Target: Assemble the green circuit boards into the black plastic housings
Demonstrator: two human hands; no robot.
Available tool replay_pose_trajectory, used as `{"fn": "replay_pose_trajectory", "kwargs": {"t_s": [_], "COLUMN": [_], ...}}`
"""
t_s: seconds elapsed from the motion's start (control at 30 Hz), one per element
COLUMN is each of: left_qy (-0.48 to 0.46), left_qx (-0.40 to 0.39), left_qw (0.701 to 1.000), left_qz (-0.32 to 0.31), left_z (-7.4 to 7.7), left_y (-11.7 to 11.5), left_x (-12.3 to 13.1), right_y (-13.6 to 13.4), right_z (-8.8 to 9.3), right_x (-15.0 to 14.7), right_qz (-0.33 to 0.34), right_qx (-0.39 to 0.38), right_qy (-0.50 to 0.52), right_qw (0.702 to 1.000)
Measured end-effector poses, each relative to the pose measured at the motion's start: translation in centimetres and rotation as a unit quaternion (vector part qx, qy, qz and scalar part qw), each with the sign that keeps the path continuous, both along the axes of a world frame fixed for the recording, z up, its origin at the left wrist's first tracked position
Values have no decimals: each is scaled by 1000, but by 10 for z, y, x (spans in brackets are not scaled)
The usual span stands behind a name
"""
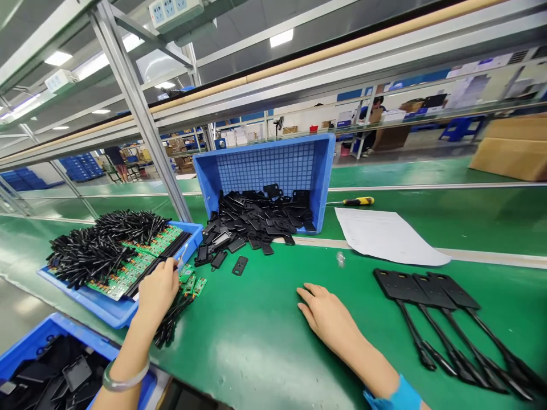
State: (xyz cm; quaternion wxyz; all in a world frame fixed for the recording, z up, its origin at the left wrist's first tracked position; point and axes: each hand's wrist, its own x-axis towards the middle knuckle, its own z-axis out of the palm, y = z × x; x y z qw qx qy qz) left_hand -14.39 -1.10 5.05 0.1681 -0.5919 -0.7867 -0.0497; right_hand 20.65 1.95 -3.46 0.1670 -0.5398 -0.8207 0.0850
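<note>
My left hand (159,285) is at the right edge of a blue tray (194,230), its fingers pressed together. What they hold, if anything, I cannot make out; a thin pale sliver shows by the fingertips. Just beyond them lie small green circuit boards (199,286) with black cables (171,322) trailing toward me. More boards (111,279) with bundled black leads (88,256) fill the tray. My right hand (329,316) rests palm down on the green tabletop (256,336), fingers apart and holding nothing. A single black plastic cover (240,265) lies between the two hands, farther back.
A tipped blue crate (325,182) spills black plastic covers (256,219) onto the table. At right lie several black cased units with cables (408,290), a paper sheet (384,233), a screwdriver (359,201) and a small clear bag (341,259). Another blue bin (64,324) stands lower left.
</note>
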Motion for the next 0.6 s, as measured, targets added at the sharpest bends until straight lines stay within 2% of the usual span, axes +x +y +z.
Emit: {"fn": "replay_pose_trajectory", "kwargs": {"t_s": [0.07, 0.1, 0.13, 0.17, 0.2, 0.23, 0.27, 0.3, 0.33, 0.37, 0.43, 0.53, 0.6], "left_qy": [-95, -160, -228, -288, -326, -329, -303, -259, -208, -165, -124, -109, -119], "left_qx": [63, 65, 50, 24, -5, -33, -52, -61, -64, -66, -62, -48, -21], "left_qw": [990, 975, 952, 926, 905, 901, 914, 936, 958, 974, 986, 989, 985], "left_qz": [-83, -141, -198, -244, -274, -281, -265, -231, -187, -144, -90, -89, -122], "left_z": [6, 7, 7, 4, 0, -5, -10, -16, -22, -28, -36, -38, -34], "left_y": [3, 6, 10, 16, 23, 32, 41, 51, 61, 70, 83, 91, 90], "left_x": [17, 27, 38, 49, 59, 66, 71, 74, 74, 72, 67, 68, 78], "right_y": [-4, -7, -10, -13, -16, -18, -19, -20, -20, -19, -15, -7, -3], "right_z": [2, 2, 2, 2, 1, 1, 1, 1, 1, 1, 1, -1, 0], "right_x": [-7, -11, -15, -19, -23, -26, -29, -30, -31, -32, -32, -28, -23], "right_qz": [51, 81, 109, 130, 140, 142, 133, 116, 91, 63, 19, 5, 12], "right_qx": [-78, -141, -216, -293, -361, -412, -445, -462, -469, -468, -446, -348, -252], "right_qy": [142, 231, 320, 404, 479, 540, 589, 624, 647, 659, 660, 638, 607], "right_qw": [985, 959, 916, 857, 788, 720, 662, 620, 594, 585, 604, 687, 754]}}
